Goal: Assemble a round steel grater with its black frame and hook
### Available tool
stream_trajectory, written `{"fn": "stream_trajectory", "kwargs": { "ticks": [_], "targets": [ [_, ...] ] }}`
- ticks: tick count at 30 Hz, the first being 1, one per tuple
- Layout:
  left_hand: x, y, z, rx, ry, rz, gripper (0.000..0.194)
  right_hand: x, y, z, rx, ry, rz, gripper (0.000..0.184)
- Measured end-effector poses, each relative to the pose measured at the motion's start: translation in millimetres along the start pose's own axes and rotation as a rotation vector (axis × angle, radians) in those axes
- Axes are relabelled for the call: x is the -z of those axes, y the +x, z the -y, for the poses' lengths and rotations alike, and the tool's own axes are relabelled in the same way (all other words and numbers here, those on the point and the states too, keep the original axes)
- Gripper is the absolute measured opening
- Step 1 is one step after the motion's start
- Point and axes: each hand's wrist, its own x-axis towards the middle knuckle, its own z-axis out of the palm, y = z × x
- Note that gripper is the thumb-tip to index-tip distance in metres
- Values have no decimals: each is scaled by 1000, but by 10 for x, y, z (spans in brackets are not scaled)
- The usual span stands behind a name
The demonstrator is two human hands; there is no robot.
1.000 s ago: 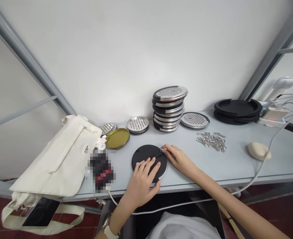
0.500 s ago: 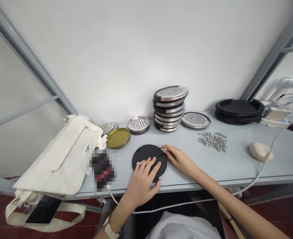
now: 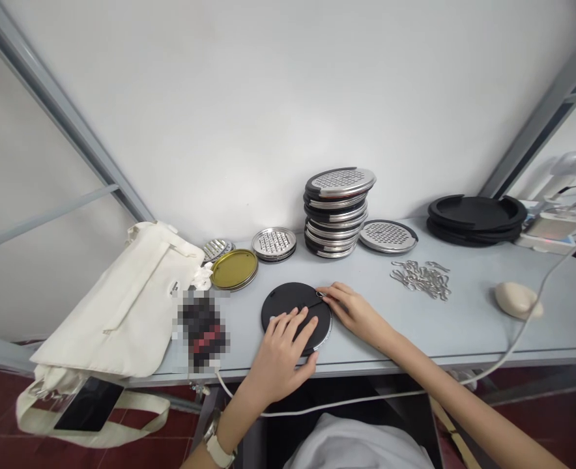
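A round black disc (image 3: 288, 296) with a silvery rim along its lower right lies on the table in front of me. My left hand (image 3: 283, 348) rests on top of it, fingers spread flat and the thumb near its lower edge. At the disc's upper right edge, my right hand (image 3: 346, 306) pinches a small metal clip (image 3: 320, 295) between thumb and fingertips. Part of the clip is hidden by those fingers. Loose metal clips (image 3: 422, 280) lie in a heap to the right.
Behind the disc stand a tall stack of round graters (image 3: 339, 208), a single grater (image 3: 388, 236), a smaller grater stack (image 3: 274, 244) and gold-coloured round trays (image 3: 234, 269). Black rings (image 3: 476, 218) sit at right. A white bag (image 3: 116, 306) and a cable (image 3: 517, 339) flank my arms.
The view has shifted slightly. Both hands keep their places on the disc, with the right fingers still at the clip.
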Motion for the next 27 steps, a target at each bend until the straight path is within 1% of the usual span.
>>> {"fn": "stream_trajectory", "kwargs": {
  "ticks": [16, 27],
  "targets": [
    [-2, -5, 8, -9, 0, 4, 57, 31, -6, -25, -7, 0, 26, 33],
    [-8, -13, 5, -7, -16, 1, 56, 8, -5, -24, -27, -10, -6, 29]
  ]
}}
